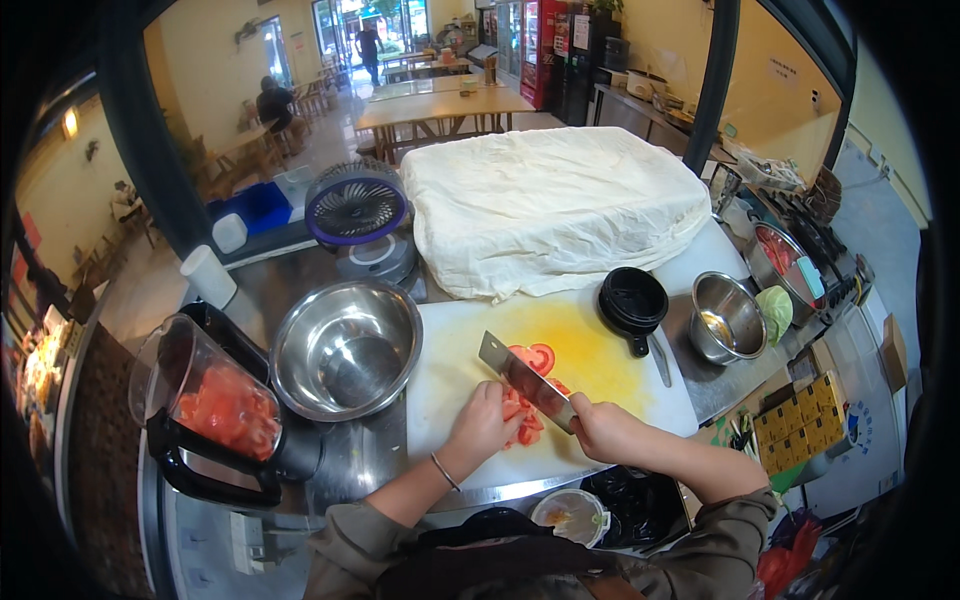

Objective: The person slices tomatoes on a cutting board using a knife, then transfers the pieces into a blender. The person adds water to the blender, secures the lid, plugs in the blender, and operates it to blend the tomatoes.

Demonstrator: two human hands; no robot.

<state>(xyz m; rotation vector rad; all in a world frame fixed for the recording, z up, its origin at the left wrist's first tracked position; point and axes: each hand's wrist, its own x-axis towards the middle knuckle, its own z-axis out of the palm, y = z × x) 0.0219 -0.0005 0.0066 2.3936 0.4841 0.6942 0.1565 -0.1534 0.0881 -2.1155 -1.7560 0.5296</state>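
Note:
My right hand grips the handle end of a cleaver. Its broad blade slants up to the left over red tomato on a white cutting board. With curled fingers, my left hand holds chopped tomato pieces on the near side of the blade. Beyond the blade lie round tomato slices. Yellow stains mark the board's middle. The cleaver covers part of the tomato, and my left fingertips are partly hidden.
A steel bowl and a blender jug holding tomato stand left. A white cloth covers a large block behind the board. A black cup-like container sits on the board's right, a smaller steel bowl beyond. A fan stands back left.

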